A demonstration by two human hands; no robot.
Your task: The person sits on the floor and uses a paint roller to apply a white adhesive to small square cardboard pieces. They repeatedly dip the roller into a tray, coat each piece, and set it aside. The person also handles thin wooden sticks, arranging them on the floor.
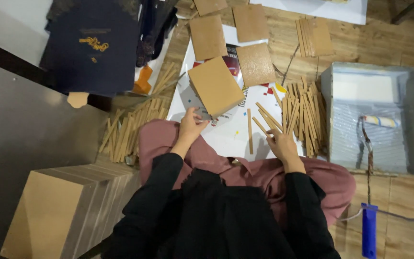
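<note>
Left hand (pixel 191 125) grips tan square board (pixel 215 85); right hand (pixel 281 144) touches wooden sticks (pixel 266 120)

I see a dark navy folder-like package (pixel 92 45) with gold lettering at upper left, and a white printed poster sheet (pixel 231 129), perhaps glossy, under the boards.

Left hand (pixel 191 125) on brown board (pixel 215 86), right hand (pixel 281 142) at thin wooden sticks (pixel 267 120).

Five brown boards (pixel 215 85), one paint tray (pixel 410 120), two rollers (pixel 379 121).
</note>
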